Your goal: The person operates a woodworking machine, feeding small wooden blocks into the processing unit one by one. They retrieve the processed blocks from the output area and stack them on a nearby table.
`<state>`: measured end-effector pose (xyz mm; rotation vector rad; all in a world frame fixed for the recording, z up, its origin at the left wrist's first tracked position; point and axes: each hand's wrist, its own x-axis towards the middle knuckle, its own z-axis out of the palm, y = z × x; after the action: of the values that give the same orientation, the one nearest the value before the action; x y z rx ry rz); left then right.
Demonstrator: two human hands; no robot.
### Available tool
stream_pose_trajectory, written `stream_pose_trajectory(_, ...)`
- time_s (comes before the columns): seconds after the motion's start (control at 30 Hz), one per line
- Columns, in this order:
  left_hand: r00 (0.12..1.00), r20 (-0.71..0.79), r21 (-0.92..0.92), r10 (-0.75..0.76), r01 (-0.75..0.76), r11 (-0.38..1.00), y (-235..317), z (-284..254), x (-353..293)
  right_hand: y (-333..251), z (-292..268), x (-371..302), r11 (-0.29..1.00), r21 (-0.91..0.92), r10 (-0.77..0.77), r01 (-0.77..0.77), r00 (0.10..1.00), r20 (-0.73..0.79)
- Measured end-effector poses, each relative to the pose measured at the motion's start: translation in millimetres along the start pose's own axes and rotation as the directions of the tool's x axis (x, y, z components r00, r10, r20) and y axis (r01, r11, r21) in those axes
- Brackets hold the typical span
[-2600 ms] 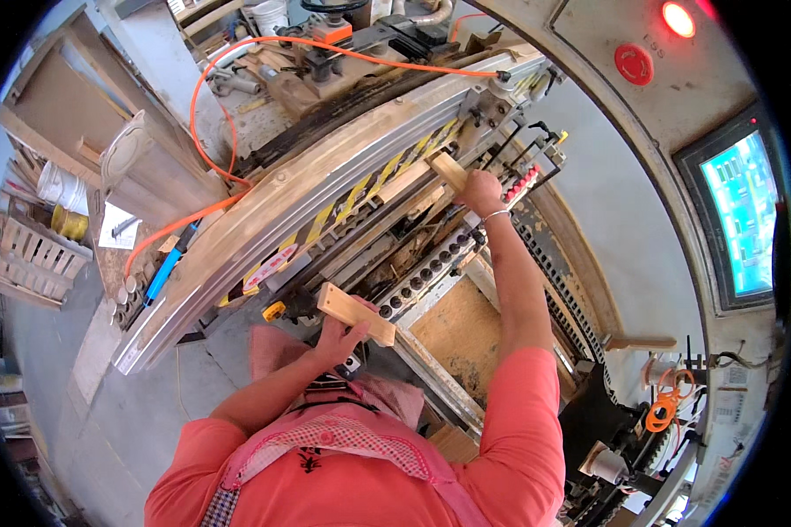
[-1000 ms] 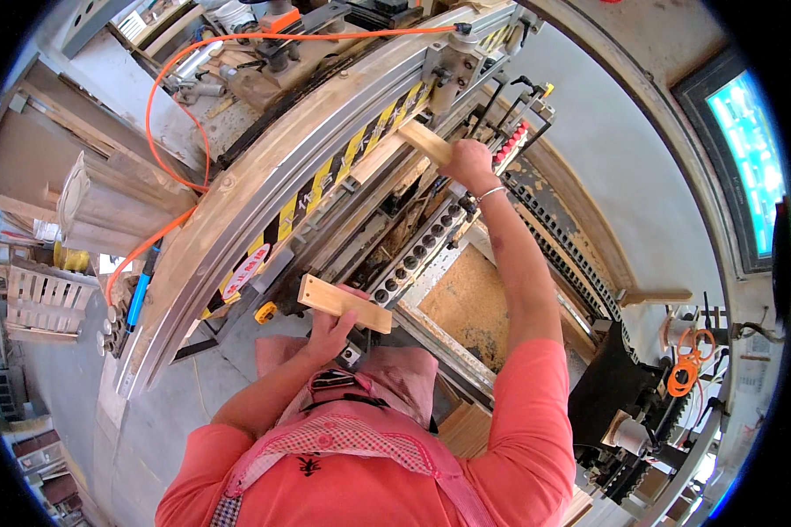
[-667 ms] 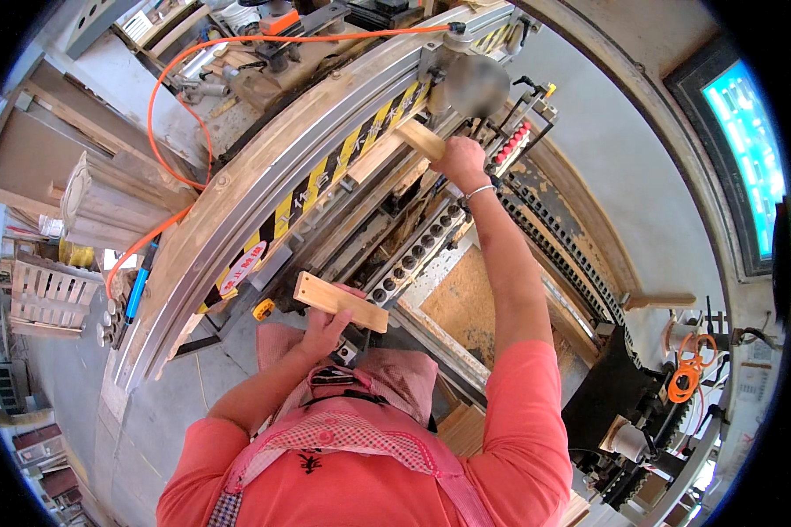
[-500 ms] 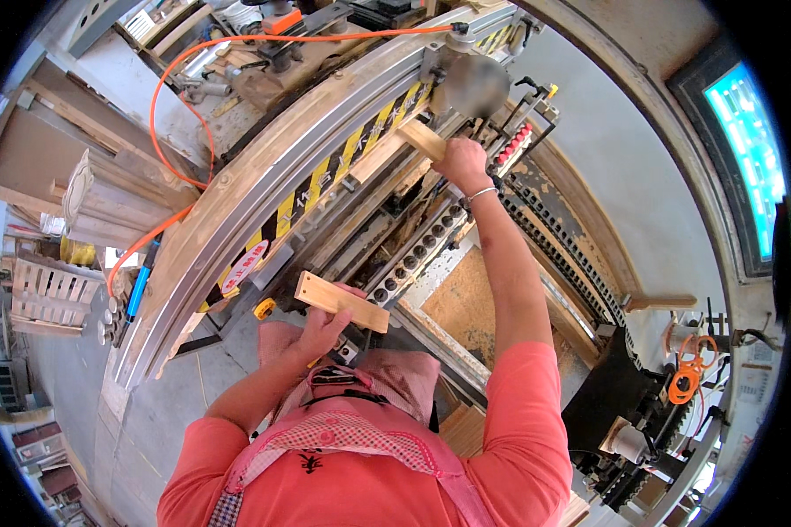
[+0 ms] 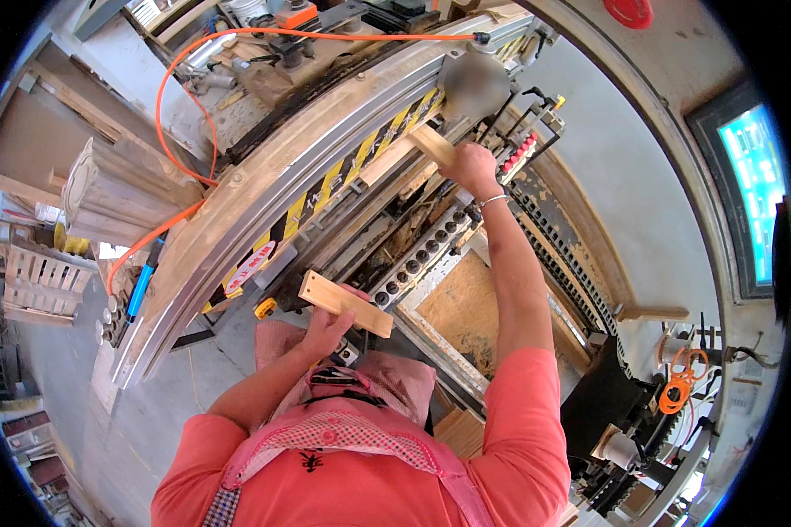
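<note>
My left hand (image 5: 329, 333) is closed around a short pale wooden block (image 5: 324, 292), held in front of my apron. A small dark hole shows near the block's far left end. Farther off, with the arm stretched out, my right hand (image 5: 475, 171) grips the near end of another wooden block (image 5: 431, 146). That block's far end is at a pale wooden strip (image 5: 388, 165) lying along the machine's striped rail; whether they touch I cannot tell. The fingertips of my right hand are partly hidden.
A yellow-and-black striped guard rail (image 5: 325, 186) runs diagonally across the machine. Beside it lies a row of black round suction cups (image 5: 419, 261). Red knobs (image 5: 518, 151) sit past my right hand. An orange hose (image 5: 160, 114) crosses the left; a lit screen (image 5: 752, 189) stands right.
The view has shifted slightly, and a red button now shows at the top right. Both hands keep their blocks in nearly the same places.
</note>
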<state>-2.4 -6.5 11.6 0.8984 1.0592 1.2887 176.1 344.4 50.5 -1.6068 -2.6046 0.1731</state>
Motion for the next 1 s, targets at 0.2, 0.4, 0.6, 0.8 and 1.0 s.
stream_pose_trajectory(0.2, 1.0, -0.008, -0.057, 0.029, -0.029, 0.998, 4.9, 4.8, 0.1, 4.7, 6.5, 2.6, 1.0, 0.002, -0.012, 0.012, 1.0, -0.017)
stream_pose_trajectory(0.4, 1.0, -0.008, -0.027, 0.014, -0.014, 1.0, 8.0, 4.7, 2.5, 5.6, 6.4, 4.4, 1.0, 0.005, -0.012, 0.012, 1.0, -0.011)
stream_pose_trajectory(0.6, 1.0, -0.025, -0.064, -0.003, 0.002, 0.998, 7.6, 5.8, 0.6, 3.4, 4.1, 3.1, 1.0, -0.003, -0.012, 0.012, 1.0, -0.009)
stream_pose_trajectory(0.8, 1.0, -0.007, -0.034, 0.005, -0.005, 0.999, 4.9, 1.9, 2.1, 3.7, 2.5, 3.9, 1.0, -0.02, -0.022, 0.022, 1.0, -0.003)
stream_pose_trajectory(1.0, 0.999, 0.037, -0.088, 0.019, -0.015, 0.996, -8.9, -4.4, 0.8, 10.7, 11.9, 7.0, 0.998, -0.032, -0.048, 0.047, 0.998, -0.035)
